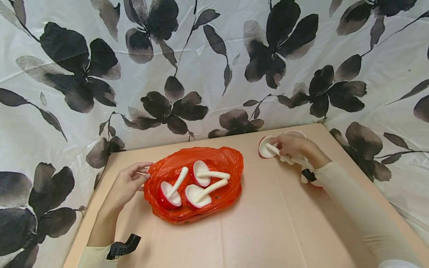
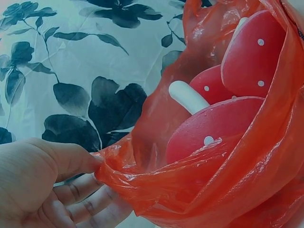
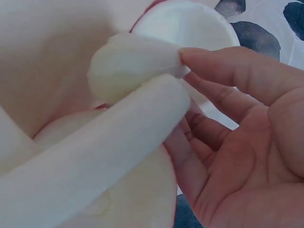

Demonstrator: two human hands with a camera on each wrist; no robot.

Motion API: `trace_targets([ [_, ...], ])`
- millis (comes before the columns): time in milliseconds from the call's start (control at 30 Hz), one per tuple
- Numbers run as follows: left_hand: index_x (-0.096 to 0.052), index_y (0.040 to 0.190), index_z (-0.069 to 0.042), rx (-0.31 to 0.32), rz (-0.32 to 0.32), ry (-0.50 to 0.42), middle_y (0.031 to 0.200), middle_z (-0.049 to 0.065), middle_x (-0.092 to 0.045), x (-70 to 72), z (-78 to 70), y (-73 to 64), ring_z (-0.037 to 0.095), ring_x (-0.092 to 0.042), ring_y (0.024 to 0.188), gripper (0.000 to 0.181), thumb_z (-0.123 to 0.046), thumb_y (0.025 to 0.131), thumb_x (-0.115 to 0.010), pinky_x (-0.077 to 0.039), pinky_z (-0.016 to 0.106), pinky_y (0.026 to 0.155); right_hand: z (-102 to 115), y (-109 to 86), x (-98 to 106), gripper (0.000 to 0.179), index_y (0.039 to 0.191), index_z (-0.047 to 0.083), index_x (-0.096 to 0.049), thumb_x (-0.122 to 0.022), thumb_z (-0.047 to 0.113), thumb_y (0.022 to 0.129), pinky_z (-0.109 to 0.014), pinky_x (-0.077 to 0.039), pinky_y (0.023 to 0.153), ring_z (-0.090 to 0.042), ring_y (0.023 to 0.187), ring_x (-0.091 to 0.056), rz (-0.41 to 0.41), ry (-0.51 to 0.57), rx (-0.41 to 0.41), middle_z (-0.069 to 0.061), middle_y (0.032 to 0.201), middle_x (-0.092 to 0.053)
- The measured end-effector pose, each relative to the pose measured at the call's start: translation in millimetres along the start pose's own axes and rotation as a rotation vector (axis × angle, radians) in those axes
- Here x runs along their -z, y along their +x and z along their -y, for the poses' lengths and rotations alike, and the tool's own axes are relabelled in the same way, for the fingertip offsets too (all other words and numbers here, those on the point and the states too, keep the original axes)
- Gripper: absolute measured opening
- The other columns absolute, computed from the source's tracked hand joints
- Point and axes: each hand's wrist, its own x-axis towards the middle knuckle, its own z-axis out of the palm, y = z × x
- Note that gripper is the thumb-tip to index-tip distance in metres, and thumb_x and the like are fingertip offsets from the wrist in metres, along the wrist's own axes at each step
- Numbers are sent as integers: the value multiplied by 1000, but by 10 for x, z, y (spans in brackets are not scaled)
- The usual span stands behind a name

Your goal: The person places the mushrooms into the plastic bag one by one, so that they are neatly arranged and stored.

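Beige sleeves point(image 1: 358, 216), right one creased; black wrist devices point(image 1: 123, 248), left one angular, perforated; hands point(image 1: 126, 185) bare.

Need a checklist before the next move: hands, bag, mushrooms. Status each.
1. Left hand pinching the red bag at its edge: ok.
2. Bag mouth open: ok, contents show from above.
3. Loaded mushrooms inside the bag: ok, three visible.
4. Right hand on a mushroom stem: ok, thumb against its end.
5. Held stem free of the neighbouring stem: cannot tell, they overlap in view.
6. Count of right-side mushrooms: cannot tell, arm and hand hide some.
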Motion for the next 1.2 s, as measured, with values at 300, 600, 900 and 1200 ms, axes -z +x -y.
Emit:
trace_targets([
  [300,-55,141,-5,-4,3,2,121,23,-63,-5,5,7,27,-70,98,38,-8,103,-55,-63,33,72,-10,31,-16,46,133,-6,-58,-60,-7,87,-35,-55,68,-24,83,-61,-38,4,48,-24,112,-64],
  [600,-55,142,-6,9,2,-1,122,23,-62,-11,13,5,29,-70,100,39,-8,103,-54,-63,33,73,-17,14,-32,53,145,-5,-47,-61,-3,94,-42,-57,68,-32,99,-57,-73,140,25,-26,124,-57],
  [900,-55,142,-7,14,-1,8,122,22,-62,-20,16,0,29,-70,99,39,-8,103,-55,-63,33,72,3,-7,-46,46,139,-1,-53,-63,-2,94,-44,-58,63,-37,101,-57,-170,115,117,-25,123,-58],
  [1200,-55,142,-6,13,-3,12,122,23,-62,-28,14,3,29,-70,99,39,-8,103,-55,-63,33,72,-23,30,-21,41,133,-4,-59,-67,1,93,-30,-54,79,-34,108,-59,-266,105,198,-20,118,-64],
])
